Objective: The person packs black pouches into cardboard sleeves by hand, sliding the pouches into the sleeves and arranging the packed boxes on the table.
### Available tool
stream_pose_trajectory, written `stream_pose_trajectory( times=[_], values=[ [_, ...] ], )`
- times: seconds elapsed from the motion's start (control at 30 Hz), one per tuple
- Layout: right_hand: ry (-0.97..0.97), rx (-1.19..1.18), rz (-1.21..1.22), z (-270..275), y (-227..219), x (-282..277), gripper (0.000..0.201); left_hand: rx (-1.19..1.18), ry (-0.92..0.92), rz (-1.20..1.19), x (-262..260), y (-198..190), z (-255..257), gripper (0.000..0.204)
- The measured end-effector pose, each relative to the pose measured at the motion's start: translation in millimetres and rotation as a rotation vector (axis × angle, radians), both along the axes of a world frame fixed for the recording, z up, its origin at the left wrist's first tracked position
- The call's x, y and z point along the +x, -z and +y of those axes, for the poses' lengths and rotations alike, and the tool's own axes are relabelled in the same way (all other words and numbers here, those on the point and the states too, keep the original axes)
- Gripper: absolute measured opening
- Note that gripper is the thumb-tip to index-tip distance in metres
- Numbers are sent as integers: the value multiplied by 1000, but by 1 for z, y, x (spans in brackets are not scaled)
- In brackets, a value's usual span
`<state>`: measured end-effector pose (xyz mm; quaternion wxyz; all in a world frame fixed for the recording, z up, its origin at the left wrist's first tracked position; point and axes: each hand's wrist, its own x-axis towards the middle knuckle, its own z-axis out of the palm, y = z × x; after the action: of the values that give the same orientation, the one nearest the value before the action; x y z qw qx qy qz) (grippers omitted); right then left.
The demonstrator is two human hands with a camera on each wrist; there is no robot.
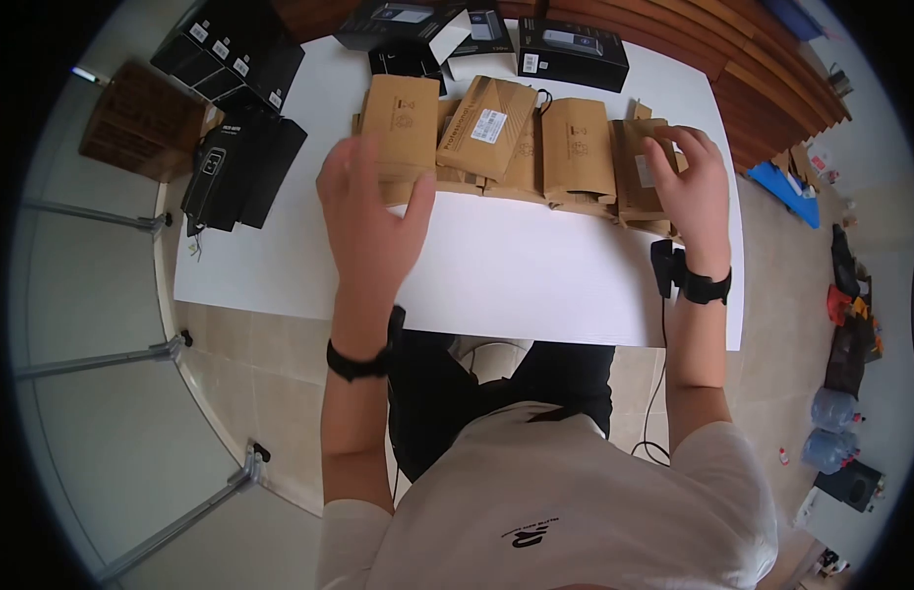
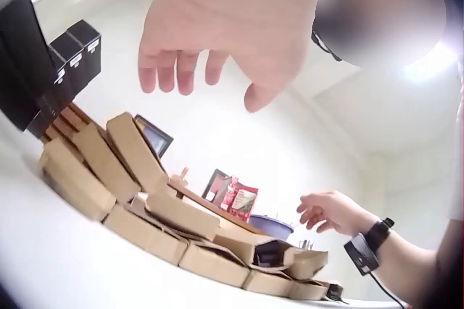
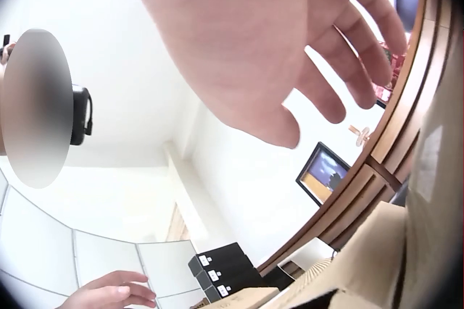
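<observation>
My left hand (image 1: 370, 226) hovers in front of the leftmost brown cardboard box (image 1: 406, 113), its fingers spread and overlapping it in the head view. In the left wrist view, the same hand (image 2: 225, 23) shows relaxed fingers with nothing in them. At the right end of the row, my right hand (image 1: 701, 192) is raised beside a cardboard box (image 1: 639, 172), fingers loosely bent. Nothing is in its palm in the right wrist view. Between the hands lie a tilted box with a white label (image 1: 488, 126) and another plain box (image 1: 579, 147), on top of a lower layer of boxes.
Black boxes (image 1: 573, 54) stand at the back of the white table (image 1: 535, 270), and more black boxes (image 1: 242, 167) at its left. A cable (image 1: 661, 364) hangs from the right wrist camera. Water jugs (image 1: 830, 428) are on the floor at right.
</observation>
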<state>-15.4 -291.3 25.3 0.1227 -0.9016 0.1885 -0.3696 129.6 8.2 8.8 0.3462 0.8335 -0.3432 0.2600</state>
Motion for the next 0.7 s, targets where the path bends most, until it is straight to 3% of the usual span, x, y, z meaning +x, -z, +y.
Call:
stream_pose_trajectory(
  times=[0.07,0.17,0.3,0.4,0.47,0.6,0.7],
  values=[
    [-28,1,-57,7,-3,-1,19,172,-169,-7,14,-1,-18,62],
    [-149,249,-198,14,4,-6,14,385,-187,11,36,10,-28,73],
    [-254,271,-308,20,17,-8,12,478,-273,165,38,2,-31,75],
    [-319,306,-356,25,21,-9,11,471,-292,333,37,-4,-28,75],
    [-356,324,-358,27,24,-11,11,365,-299,184,47,4,-20,73],
    [-418,383,-308,27,37,-11,11,238,-241,190,60,11,4,72],
    [-401,406,-292,29,38,-10,11,124,-326,90,71,13,32,72]
  ],
)
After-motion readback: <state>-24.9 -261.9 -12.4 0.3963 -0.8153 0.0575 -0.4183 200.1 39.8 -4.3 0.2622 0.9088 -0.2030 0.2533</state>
